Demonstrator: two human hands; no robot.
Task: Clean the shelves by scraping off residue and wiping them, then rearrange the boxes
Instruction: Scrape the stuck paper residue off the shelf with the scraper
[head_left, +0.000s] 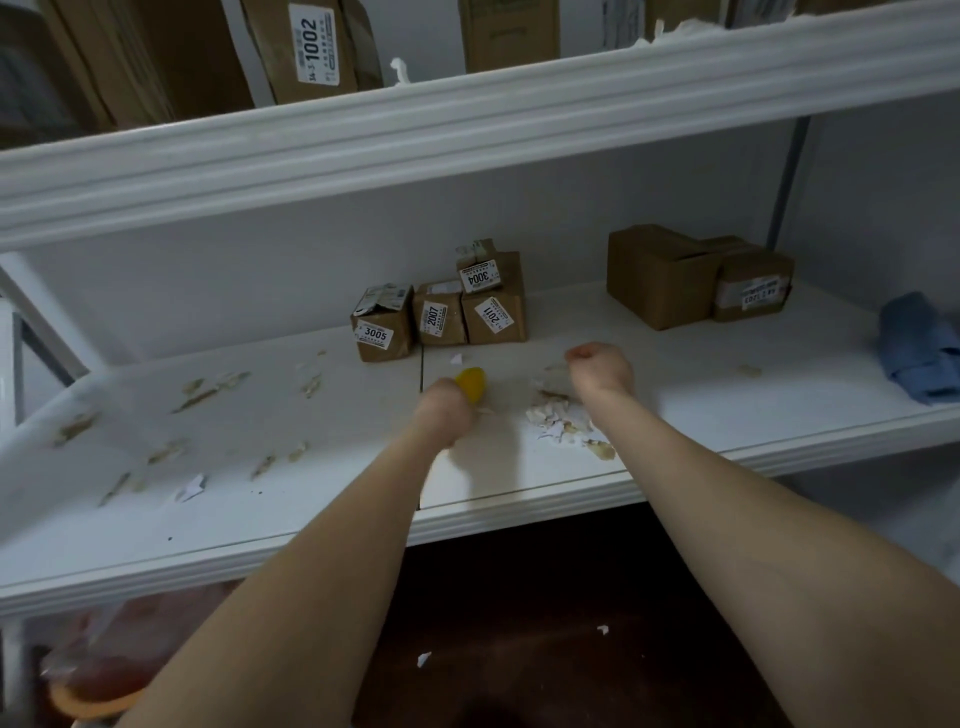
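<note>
On white shelf (311, 499): left hand (444, 413) wrapped round yellow scraper (471, 383), beside heap of paper scraps (558, 423). Right hand (602, 370) curled into a fist just behind the heap, seemingly empty. Further back, small labelled boxes (441, 317); blue cloth (919, 348) at far right.

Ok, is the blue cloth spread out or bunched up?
Bunched up: the blue cloth lies in a crumpled heap on the shelf.

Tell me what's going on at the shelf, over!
Left hand grips yellow scraper; right hand curled, nothing seen in it. Residue streaks on shelf, scraps piled near wrist. Small boxes behind hands.
</note>
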